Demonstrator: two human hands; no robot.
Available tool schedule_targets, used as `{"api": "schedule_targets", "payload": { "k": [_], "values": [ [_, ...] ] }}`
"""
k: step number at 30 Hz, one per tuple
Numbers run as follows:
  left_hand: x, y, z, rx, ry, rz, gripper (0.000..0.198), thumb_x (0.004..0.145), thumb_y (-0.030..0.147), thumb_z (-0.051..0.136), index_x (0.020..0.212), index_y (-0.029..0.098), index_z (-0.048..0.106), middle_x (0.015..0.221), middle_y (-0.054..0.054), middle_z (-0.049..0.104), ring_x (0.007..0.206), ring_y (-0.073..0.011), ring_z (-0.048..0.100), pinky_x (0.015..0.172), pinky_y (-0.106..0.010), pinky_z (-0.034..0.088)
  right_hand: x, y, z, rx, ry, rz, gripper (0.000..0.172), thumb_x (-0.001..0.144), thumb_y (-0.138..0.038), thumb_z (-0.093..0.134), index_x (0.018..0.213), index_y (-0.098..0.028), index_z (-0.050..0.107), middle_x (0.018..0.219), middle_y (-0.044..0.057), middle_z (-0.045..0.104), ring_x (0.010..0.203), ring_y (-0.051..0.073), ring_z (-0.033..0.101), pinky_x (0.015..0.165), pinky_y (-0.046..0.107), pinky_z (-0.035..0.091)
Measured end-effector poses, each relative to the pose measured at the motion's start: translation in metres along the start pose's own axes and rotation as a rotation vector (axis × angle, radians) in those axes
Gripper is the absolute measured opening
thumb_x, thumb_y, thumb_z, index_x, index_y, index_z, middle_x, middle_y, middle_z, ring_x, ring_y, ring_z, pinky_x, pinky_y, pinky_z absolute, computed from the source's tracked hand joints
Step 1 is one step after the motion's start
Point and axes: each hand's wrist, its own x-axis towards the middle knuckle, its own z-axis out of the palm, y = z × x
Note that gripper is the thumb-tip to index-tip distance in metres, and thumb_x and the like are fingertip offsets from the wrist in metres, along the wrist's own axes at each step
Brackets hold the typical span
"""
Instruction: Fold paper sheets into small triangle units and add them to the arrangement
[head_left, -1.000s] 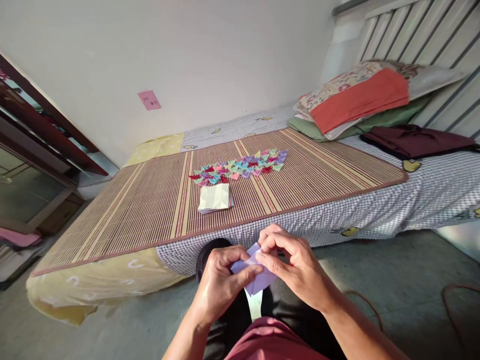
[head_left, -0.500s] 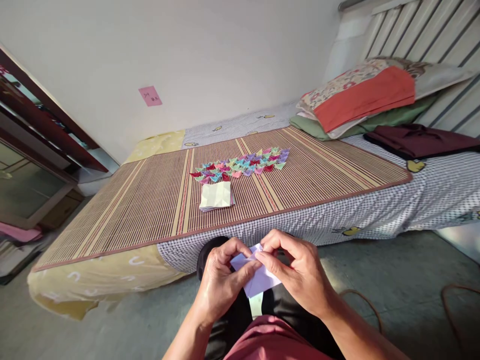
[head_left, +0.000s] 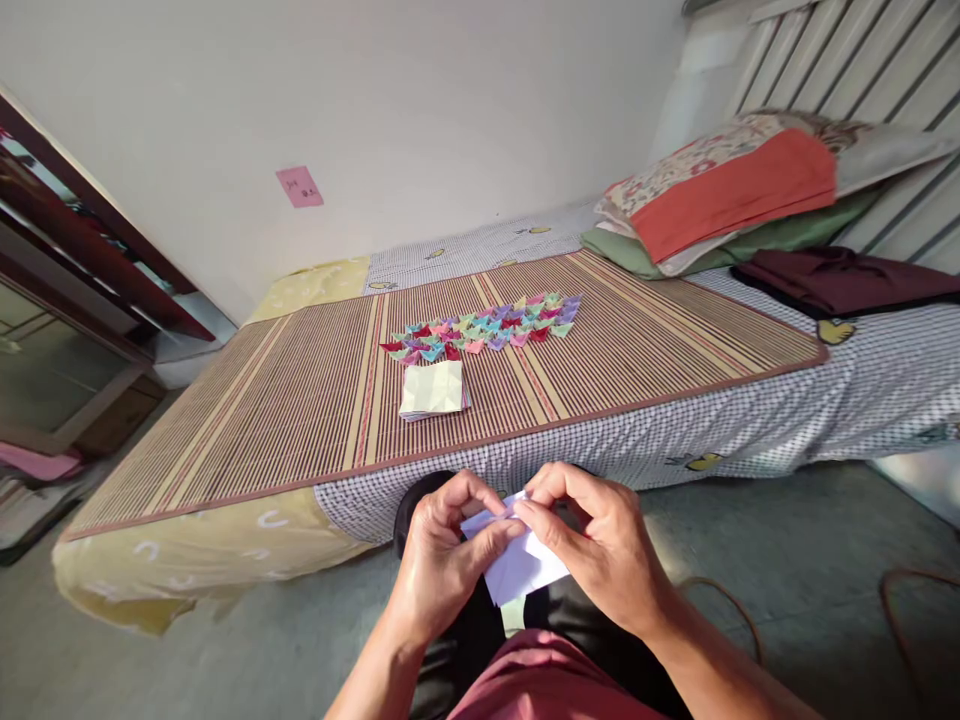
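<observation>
- The pale lilac paper [head_left: 523, 568] is a small sheet, partly folded. It has a creased, pointed upper edge and a flat lower flap that hangs down over the person's dark lap.
- The paper's top fold is hidden under the fingertips of both hands, so its exact shape there cannot be made out. Both forearms are cut off at the bottom edge.
- The left hand [head_left: 437, 562] is curled nearly closed, with its thumb and forefinger pinching the paper's upper left edge.
- The right hand [head_left: 604, 550] is likewise curled, with its fingertips pressing the paper's upper right edge. The sheet lies between the two hands, in front of the bed's near edge.
- On the striped mat [head_left: 300, 400] beyond lie a stack of pale sheets [head_left: 433, 390] and, just behind it, rows of small coloured folded pieces [head_left: 484, 328].
</observation>
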Motion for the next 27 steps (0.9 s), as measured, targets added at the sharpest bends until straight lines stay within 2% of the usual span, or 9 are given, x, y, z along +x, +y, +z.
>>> {"api": "schedule_targets", "payload": {
  "k": [4, 8, 12, 22, 27],
  "values": [
    [0.0, -0.0014, 0.0031, -0.129, 0.008, -0.045, 0.034, 0.078, 0.026, 0.094, 0.082, 0.019, 0.061, 0.069, 0.003, 0.066, 0.058, -0.0074, 0.047, 0.053, -0.016, 0.039, 0.0003, 0.0004, -0.0006, 0.012, -0.002, 0.014, 0.022, 0.098, -0.023, 0.069, 0.078, -0.021, 0.062, 0.074, -0.001, 0.07, 0.069, 0.014, 0.067, 0.064, 0.023, 0.051],
    [-0.0006, -0.0077, 0.0043, -0.199, 0.017, -0.073, 0.041, 0.078, 0.028, 0.095, 0.092, 0.02, 0.057, 0.07, 0.003, 0.069, 0.057, -0.0078, 0.051, 0.053, -0.016, 0.04, -0.0002, 0.0008, -0.0011, 0.023, 0.005, 0.043, 0.021, 0.097, -0.024, 0.07, 0.078, -0.021, 0.063, 0.074, -0.001, 0.07, 0.068, 0.013, 0.066, 0.062, 0.022, 0.05],
    [-0.002, -0.0094, 0.0052, -0.193, 0.021, -0.058, 0.042, 0.083, 0.033, 0.091, 0.098, 0.021, 0.054, 0.07, 0.003, 0.068, 0.056, -0.0071, 0.051, 0.052, -0.016, 0.04, 0.0004, 0.0015, -0.0016, 0.072, 0.001, 0.082, 0.021, 0.096, -0.026, 0.071, 0.078, -0.021, 0.063, 0.075, -0.001, 0.069, 0.065, 0.012, 0.063, 0.059, 0.022, 0.048],
    [-0.0033, -0.0035, 0.0071, -0.145, 0.018, -0.055, 0.041, 0.085, 0.038, 0.089, 0.098, 0.021, 0.054, 0.071, 0.003, 0.067, 0.057, -0.0075, 0.05, 0.052, -0.017, 0.039, 0.0012, -0.0005, -0.0029, 0.114, 0.0, 0.168, 0.024, 0.094, -0.032, 0.073, 0.076, -0.02, 0.063, 0.071, 0.0, 0.067, 0.062, 0.013, 0.06, 0.055, 0.023, 0.047],
    [-0.0033, 0.0003, 0.0087, -0.136, 0.021, -0.047, 0.039, 0.087, 0.039, 0.087, 0.098, 0.021, 0.054, 0.072, 0.001, 0.07, 0.057, -0.0078, 0.052, 0.054, -0.018, 0.04, 0.0026, -0.0006, -0.0022, 0.21, 0.028, 0.237, 0.018, 0.091, -0.033, 0.078, 0.092, -0.021, 0.065, 0.073, -0.002, 0.068, 0.064, 0.013, 0.065, 0.057, 0.023, 0.051]
  ]
}}
